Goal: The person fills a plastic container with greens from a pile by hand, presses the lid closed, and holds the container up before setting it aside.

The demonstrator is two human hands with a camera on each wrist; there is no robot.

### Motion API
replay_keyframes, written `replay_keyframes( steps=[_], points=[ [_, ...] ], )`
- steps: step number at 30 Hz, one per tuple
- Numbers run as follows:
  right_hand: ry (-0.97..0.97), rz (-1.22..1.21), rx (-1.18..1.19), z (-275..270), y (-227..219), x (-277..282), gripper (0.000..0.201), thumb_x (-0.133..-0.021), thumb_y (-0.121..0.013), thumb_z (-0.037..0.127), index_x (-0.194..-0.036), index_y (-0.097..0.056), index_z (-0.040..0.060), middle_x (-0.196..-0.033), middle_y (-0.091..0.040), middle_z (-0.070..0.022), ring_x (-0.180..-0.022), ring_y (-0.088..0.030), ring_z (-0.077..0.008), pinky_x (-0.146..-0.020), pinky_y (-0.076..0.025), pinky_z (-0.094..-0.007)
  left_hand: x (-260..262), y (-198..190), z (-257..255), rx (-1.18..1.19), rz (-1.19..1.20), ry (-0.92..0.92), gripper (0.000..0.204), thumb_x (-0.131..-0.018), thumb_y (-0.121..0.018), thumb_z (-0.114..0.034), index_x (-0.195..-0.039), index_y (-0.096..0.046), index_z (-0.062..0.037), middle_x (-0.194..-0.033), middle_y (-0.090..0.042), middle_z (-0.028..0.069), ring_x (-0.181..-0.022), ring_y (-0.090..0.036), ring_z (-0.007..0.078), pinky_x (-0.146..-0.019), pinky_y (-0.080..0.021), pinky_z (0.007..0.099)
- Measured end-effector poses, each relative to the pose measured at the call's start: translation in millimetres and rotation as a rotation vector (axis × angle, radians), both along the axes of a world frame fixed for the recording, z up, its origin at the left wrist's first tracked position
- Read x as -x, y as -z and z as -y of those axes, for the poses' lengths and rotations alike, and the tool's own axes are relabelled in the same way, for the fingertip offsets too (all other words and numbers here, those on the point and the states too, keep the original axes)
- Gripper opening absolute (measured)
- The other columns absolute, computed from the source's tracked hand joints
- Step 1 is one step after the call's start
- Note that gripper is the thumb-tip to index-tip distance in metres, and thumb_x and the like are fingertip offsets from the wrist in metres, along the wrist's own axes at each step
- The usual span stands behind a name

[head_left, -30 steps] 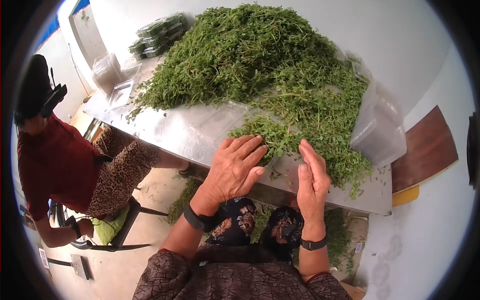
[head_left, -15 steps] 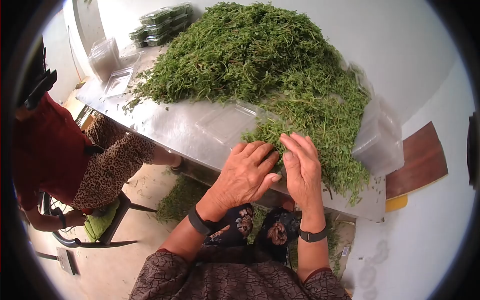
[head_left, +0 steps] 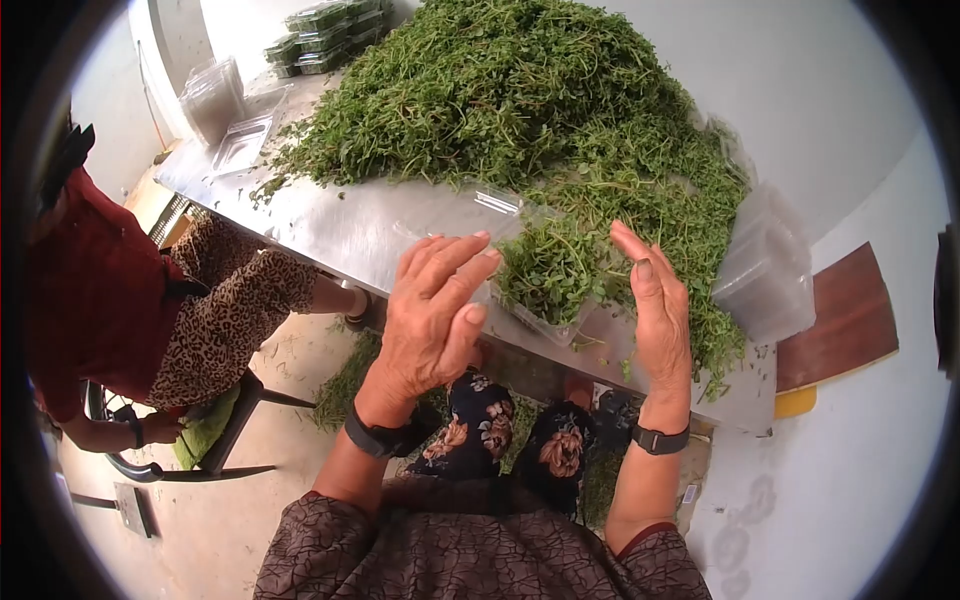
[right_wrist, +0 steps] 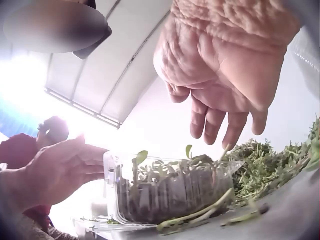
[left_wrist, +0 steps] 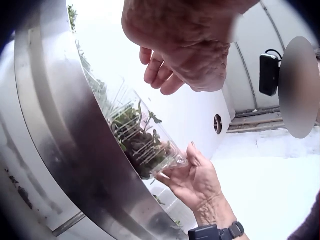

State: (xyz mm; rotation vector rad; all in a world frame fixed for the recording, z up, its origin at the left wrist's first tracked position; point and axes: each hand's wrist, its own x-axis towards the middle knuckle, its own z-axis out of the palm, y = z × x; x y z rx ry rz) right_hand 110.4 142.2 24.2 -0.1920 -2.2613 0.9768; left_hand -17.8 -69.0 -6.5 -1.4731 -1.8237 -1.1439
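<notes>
A clear plastic box filled with leafy green stems sits at the table's near edge, its lid folded back to the left. On the box's left side my left hand is held with straight fingers, thumb apart. My right hand stands on the other side, fingers extended toward the heap. Neither hand holds anything. The right wrist view shows the box wall with stems poking over its rim, and the right palm above it.
A large heap of greens covers the table's back and right. Stacked empty boxes stand at the right, more boxes at the left. Filled boxes are piled behind. Another person is at the left beside a chair.
My hands came close together over the greens in the box half a second ago. Now they have spread apart, left hand to the left and right hand to the right, uncovering the filled box.
</notes>
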Motion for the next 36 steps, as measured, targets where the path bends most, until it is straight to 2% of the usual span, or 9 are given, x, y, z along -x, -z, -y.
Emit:
replay_keyframes(
  steps=[8, 11, 15, 22, 24, 25, 28, 29, 36],
  points=[
    [0.031, 0.064, -0.188, 4.9, 4.8, 17.2, 0.045, -0.099, -0.04, 0.04, -0.117, -0.062, 0.0046, -0.117, -0.063, -0.0129, -0.119, -0.052, -0.0287, -0.112, -0.023, -0.0457, -7.8, 8.2, -8.9, 0.145, 0.014, 0.011, 0.037, -0.09, -0.05, -0.025, -0.116, -0.058, -0.0006, -0.121, -0.056, 0.0169, -0.112, -0.052, 0.0341, -0.104, -0.033, 0.051],
    [0.023, 0.111, -0.279, 7.1, 6.3, 25.3, 0.044, -0.099, -0.041, 0.038, -0.112, -0.063, 0.0022, -0.098, -0.068, -0.015, -0.117, -0.052, -0.033, -0.11, -0.024, -0.0488, -10.7, 8.3, -15.5, 0.196, 0.032, 0.046, 0.038, -0.089, -0.052, -0.026, -0.116, -0.058, 0.0007, -0.118, -0.056, 0.0163, -0.113, -0.052, 0.0328, -0.107, -0.029, 0.0516],
    [-0.063, 0.195, -0.409, 16.5, 2.6, 38.1, 0.043, -0.098, -0.042, 0.037, -0.106, -0.065, 0.0012, -0.093, -0.068, -0.0163, -0.115, -0.052, -0.0355, -0.109, -0.023, -0.0528, -14.8, 6.0, -24.5, 0.26, 0.061, 0.068, 0.036, -0.089, -0.05, -0.026, -0.111, -0.06, 0.0007, -0.11, -0.059, 0.0161, -0.111, -0.053, 0.0326, -0.111, -0.025, 0.0528],
    [-0.104, 0.244, -0.258, 2.9, -4.3, 37.0, 0.049, -0.099, -0.038, 0.042, -0.113, -0.063, 0.0022, -0.11, -0.064, -0.0182, -0.119, -0.049, -0.0342, -0.109, -0.024, -0.0488, -12.0, 3.3, -19.2, 0.25, 0.113, 0.1, 0.039, -0.093, -0.042, -0.028, -0.111, -0.061, 0.0011, -0.116, -0.06, 0.0165, -0.114, -0.053, 0.0338, -0.112, -0.022, 0.0533],
    [-0.095, 0.049, -0.048, 0.5, -8.3, 24.0, 0.051, -0.099, -0.036, 0.043, -0.117, -0.062, 0.0018, -0.122, -0.059, -0.0182, -0.121, -0.049, -0.0333, -0.11, -0.024, -0.0444, -8.4, 0.3, -13.5, 0.215, 0.107, 0.088, 0.037, -0.092, -0.046, -0.026, -0.112, -0.061, 0.0014, -0.119, -0.058, 0.0167, -0.115, -0.052, 0.033, -0.112, -0.022, 0.0531],
    [-0.058, 0.016, -0.038, 0.1, -10.8, 16.5, 0.05, -0.099, -0.038, 0.042, -0.118, -0.061, 0.0011, -0.125, -0.057, -0.0167, -0.12, -0.05, -0.0313, -0.107, -0.03, -0.0404, -7.6, -1.2, -10.6, 0.187, 0.103, 0.078, 0.037, -0.09, -0.05, -0.025, -0.113, -0.06, 0.0018, -0.121, -0.057, 0.0169, -0.116, -0.051, 0.0322, -0.112, -0.022, 0.0529],
    [0.007, 0.026, 0.104, 3.6, -9.3, -9.0, 0.047, -0.099, -0.041, 0.039, -0.118, -0.061, 0.0006, -0.124, -0.058, -0.0163, -0.118, -0.053, -0.0293, -0.102, -0.037, -0.0377, -4.4, -6.5, -8.6, 0.166, 0.086, 0.067, 0.038, -0.09, -0.049, -0.025, -0.115, -0.059, 0.0009, -0.124, -0.056, 0.0167, -0.116, -0.051, 0.0331, -0.112, -0.022, 0.0531],
    [-0.003, 0.012, 0.12, 2.3, -3.6, -14.1, 0.042, -0.098, -0.045, 0.034, -0.118, -0.061, 0.0003, -0.124, -0.059, -0.0152, -0.116, -0.054, -0.0276, -0.098, -0.041, -0.0367, -5.5, -8.6, -10.0, 0.183, 0.111, 0.063, 0.042, -0.095, -0.038, -0.03, -0.116, -0.061, -0.0015, -0.128, -0.056, 0.0163, -0.118, -0.051, 0.0337, -0.112, -0.021, 0.0539],
    [0.02, 0.009, 0.069, 12.7, 21.7, -23.4, 0.034, -0.096, -0.05, 0.027, -0.116, -0.062, 0.0009, -0.12, -0.061, -0.0138, -0.115, -0.054, -0.0302, -0.103, -0.036, -0.0385, -15.9, -5.8, -27.6, 0.291, 0.031, 0.083, 0.042, -0.094, -0.042, -0.029, -0.123, -0.057, -0.0031, -0.132, -0.053, 0.0157, -0.124, -0.046, 0.0335, -0.113, -0.02, 0.0511]
  ],
)
